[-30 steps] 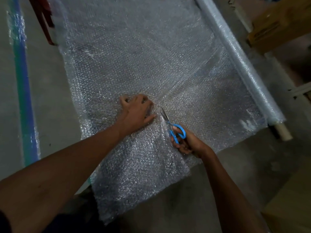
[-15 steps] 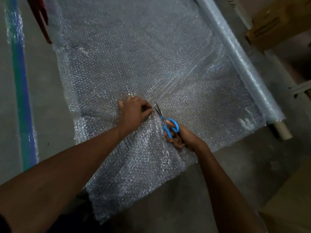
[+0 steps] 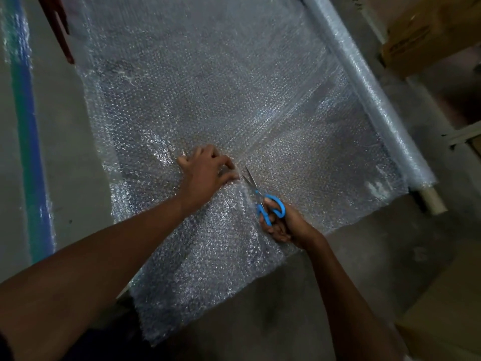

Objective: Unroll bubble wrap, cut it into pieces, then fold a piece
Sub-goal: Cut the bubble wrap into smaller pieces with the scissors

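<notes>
— Since the earlier frames, what has changed?

— Both hands have advanced along the cut, farther from the near edge of the sheet. I note the scissors (image 3: pixel 260 196) have gone with them; their blades now stand a little apart, tips just beside the left thumb.

— State of the left hand?

— My left hand (image 3: pixel 205 170) lies palm down on the bubble wrap (image 3: pixel 208 87), fingers curled and bunching the film, thumb stretched toward the blades. I record it as gripping the wrap.

— And the right?

— My right hand (image 3: pixel 283 225) holds the blue handles, fingers through the loops and curled round them.

— Where is the material?

— It is spread flat on the concrete floor (image 3: pixel 75 157), reaching from the near edge up past the top of the view. Its uncut part runs to the roll (image 3: pixel 364 82), which lies along the sheet's right edge with a bare core end showing at the near right corner. Left of the cut, the near part of the sheet looks doubled and crumpled.

— Anything else to enter?

— A blue and green stripe (image 3: pixel 26 131) runs down the floor near its left edge. Cardboard boxes (image 3: pixel 426 32) stand at the far right corner, and another sits at the near right corner. A red object (image 3: pixel 58 27) shows at the far left; I cannot tell what it is.
</notes>
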